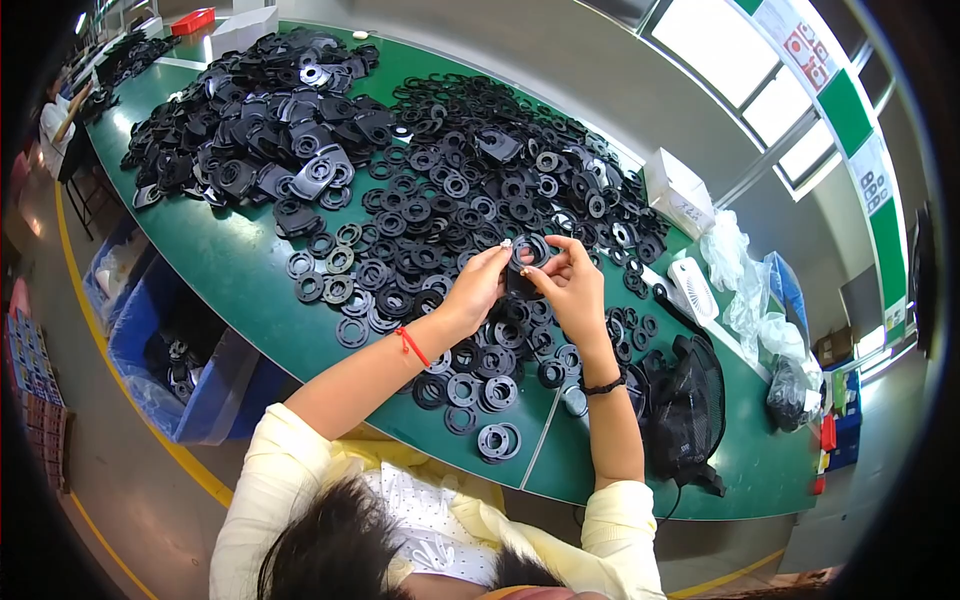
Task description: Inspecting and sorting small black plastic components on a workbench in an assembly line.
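Observation:
Over the middle of the green table, both my hands hold a black plastic part with a round ring opening [530, 252]. My left hand [480, 284] grips its left side, fingers closed around the edge. On the other side, my right hand [572, 286] pinches the ring, with the thumb across its lower rim and the fingers curled behind. Beneath and around my hands lies a heap of loose black rings [420, 205]. A pair of overlapping rings [497, 441] sits apart near the table's front edge. The fingers partly hide the held part's outline.
A taller pile of black plastic housings [290, 130] covers the far left of the green table [240, 290]. At right are a black mesh bag [690, 410], a white slotted tray [692, 290], a white box [678, 192] and clear plastic bags [745, 275]. A blue bin [215, 385] stands below left.

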`<action>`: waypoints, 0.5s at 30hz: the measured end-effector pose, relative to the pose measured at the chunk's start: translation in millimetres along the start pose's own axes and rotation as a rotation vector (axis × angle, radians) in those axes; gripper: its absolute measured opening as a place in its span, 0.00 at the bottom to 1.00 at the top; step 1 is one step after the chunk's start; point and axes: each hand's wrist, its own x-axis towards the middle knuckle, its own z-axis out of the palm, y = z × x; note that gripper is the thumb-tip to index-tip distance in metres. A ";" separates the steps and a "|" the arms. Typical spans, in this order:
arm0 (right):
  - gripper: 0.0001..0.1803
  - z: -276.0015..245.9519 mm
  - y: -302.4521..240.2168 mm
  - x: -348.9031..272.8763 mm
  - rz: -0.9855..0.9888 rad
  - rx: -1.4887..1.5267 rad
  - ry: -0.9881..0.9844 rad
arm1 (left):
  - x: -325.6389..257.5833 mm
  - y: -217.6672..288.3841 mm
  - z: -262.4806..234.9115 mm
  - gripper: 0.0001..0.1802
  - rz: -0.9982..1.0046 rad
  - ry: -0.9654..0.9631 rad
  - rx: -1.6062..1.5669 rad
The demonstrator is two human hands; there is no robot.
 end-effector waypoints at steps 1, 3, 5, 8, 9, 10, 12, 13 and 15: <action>0.24 1.4 -0.7 -0.4 0.015 -0.074 0.020 | 0.3 -0.3 -0.5 0.18 0.000 0.001 0.000; 0.24 3.4 -1.0 -1.5 -0.003 -0.127 0.034 | 1.9 -2.4 -0.8 0.16 0.031 -0.008 0.063; 0.25 0.7 0.4 -3.3 -0.019 -0.184 0.053 | 5.9 -6.2 -4.1 0.16 0.048 -0.027 0.160; 0.24 -1.1 -1.5 -3.1 -0.095 -0.307 -0.031 | 9.0 -10.9 -10.7 0.16 0.120 -0.026 0.341; 0.23 -2.9 -3.8 -1.0 -0.052 -0.293 -0.025 | 10.0 -12.7 -12.9 0.16 0.168 -0.018 0.420; 0.23 -4.1 -8.1 0.9 -0.009 -0.279 -0.018 | 10.9 -13.7 -15.8 0.16 0.206 -0.027 0.549; 0.18 -5.1 -9.4 1.7 0.017 -0.272 0.002 | 3.1 -9.4 -10.0 0.16 0.319 -0.036 0.728; 0.14 -6.6 -3.9 2.3 -0.071 -0.292 0.040 | -0.3 -8.4 -4.7 0.16 0.327 -0.049 0.765; 0.10 -9.4 -1.9 2.2 -0.161 -0.312 0.079 | -4.1 -7.5 0.0 0.16 0.351 -0.053 0.826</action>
